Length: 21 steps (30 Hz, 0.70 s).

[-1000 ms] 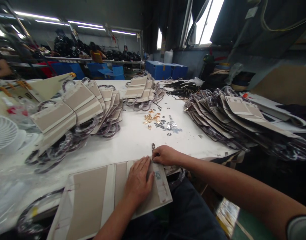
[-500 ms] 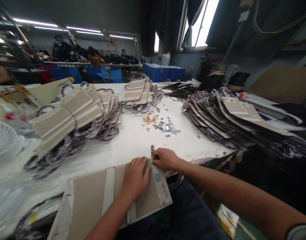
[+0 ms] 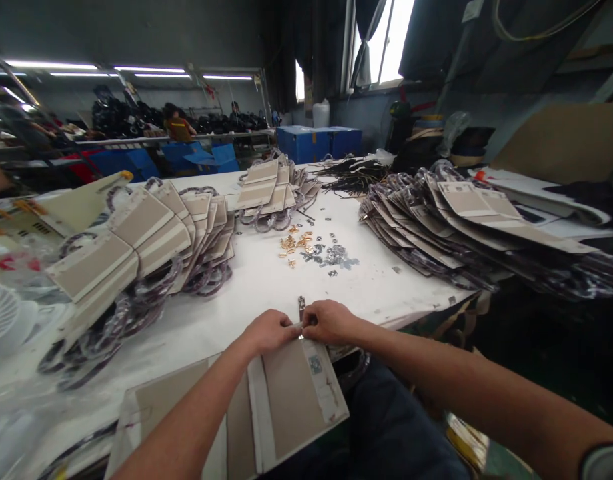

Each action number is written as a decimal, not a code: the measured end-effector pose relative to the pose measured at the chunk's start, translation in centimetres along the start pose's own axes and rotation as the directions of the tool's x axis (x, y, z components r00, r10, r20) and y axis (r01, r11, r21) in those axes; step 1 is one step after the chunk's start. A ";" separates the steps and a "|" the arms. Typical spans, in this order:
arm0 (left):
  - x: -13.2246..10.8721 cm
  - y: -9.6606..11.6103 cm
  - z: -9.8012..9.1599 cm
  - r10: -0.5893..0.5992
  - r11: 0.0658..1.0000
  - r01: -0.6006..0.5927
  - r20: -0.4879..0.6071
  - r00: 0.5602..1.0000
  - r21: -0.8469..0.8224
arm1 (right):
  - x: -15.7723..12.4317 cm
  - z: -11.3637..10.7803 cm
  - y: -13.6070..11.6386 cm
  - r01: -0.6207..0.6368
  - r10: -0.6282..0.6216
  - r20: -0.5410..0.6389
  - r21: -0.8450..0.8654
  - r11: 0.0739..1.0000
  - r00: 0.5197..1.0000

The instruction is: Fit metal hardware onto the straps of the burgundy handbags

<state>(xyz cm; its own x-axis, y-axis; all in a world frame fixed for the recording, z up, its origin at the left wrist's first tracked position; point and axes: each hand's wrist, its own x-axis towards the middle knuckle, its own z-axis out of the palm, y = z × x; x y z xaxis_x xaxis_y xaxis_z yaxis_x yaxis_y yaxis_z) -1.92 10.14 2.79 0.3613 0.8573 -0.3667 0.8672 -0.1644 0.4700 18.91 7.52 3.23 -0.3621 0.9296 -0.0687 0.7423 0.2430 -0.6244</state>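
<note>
An unfinished beige bag panel (image 3: 296, 400) with pale strips lies tilted across the table's near edge and my lap. My left hand (image 3: 271, 331) is closed at the panel's far edge, its thumb and fingertips pinched there. Right beside it, my right hand (image 3: 331, 321) is also closed, its fingertips pinched at the same edge. A narrow metal fitting (image 3: 301, 303) sticks out just beyond the fingertips of both hands. What the right fingers grip is hidden. A small grey metal plate (image 3: 315, 364) sits on the panel's right-hand strip.
Gold-coloured fittings (image 3: 295, 243) and grey metal plates (image 3: 336, 255) lie loose mid-table. Stacks of bag panels (image 3: 156, 217) stand at left, with another stack (image 3: 436, 227) at right. Black strips (image 3: 353, 173) lie at the back. A white fan (image 3: 3, 313) is at far left.
My left hand has gone from lying flat on the panel to pinching at its far edge, beside the right fingertips. The right hand stays at the edge. The view has shifted slightly.
</note>
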 end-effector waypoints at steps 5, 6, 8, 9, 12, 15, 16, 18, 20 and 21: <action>0.4 -0.6 0.6 -0.051 0.994 0.051 0.003 0.999 -0.100 | -1.1 -3.2 -2.4 0.143 0.015 -0.333 0.446 0.883 0.943; 0.5 -0.7 0.7 -0.057 0.991 0.058 0.008 0.998 -0.118 | -1.4 -3.6 -2.9 0.210 0.035 -0.431 0.506 0.836 0.902; 0.8 -0.7 0.7 -0.066 0.986 0.069 0.024 0.998 -0.152 | -2.0 -3.7 -3.6 0.319 0.073 -0.560 0.570 0.757 0.826; 0.9 -0.7 0.6 -0.070 0.983 0.074 0.032 0.997 -0.166 | -2.2 -3.2 -3.7 0.346 0.083 -0.580 0.587 0.732 0.810; 1.0 -0.6 0.6 -0.085 0.977 0.092 0.046 0.995 -0.193 | -2.2 -0.8 -2.9 0.322 0.116 -0.516 0.677 0.662 0.849; 1.1 -0.6 0.6 -0.093 0.974 0.099 0.042 0.995 -0.205 | -1.7 1.1 -1.8 0.292 0.230 -0.449 0.816 0.498 0.863; 1.0 -0.6 0.6 -0.092 0.973 0.099 0.040 0.995 -0.207 | -1.4 1.4 -1.6 0.306 0.262 -0.443 0.848 0.432 0.857; 1.0 -0.7 0.7 -0.089 0.973 0.095 0.041 0.995 -0.211 | -0.9 1.3 -1.6 0.340 0.288 -0.438 0.880 0.333 0.852; 1.1 -0.8 0.7 -0.085 0.972 0.092 0.043 0.995 -0.215 | -0.5 0.9 -2.0 0.356 0.274 -0.439 0.883 0.305 0.856; 1.1 -0.8 0.7 -0.083 0.972 0.091 0.043 0.996 -0.216 | -0.3 0.7 -2.3 0.359 0.270 -0.442 0.882 0.305 0.856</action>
<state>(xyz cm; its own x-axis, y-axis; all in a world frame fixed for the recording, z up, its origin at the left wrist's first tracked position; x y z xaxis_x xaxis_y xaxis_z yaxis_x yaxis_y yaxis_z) -1.98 10.88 1.49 0.3021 0.8463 -0.4387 0.8018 0.0234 0.5972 16.96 6.50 4.12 0.1395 0.9834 0.1162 -0.4010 0.1634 -0.9014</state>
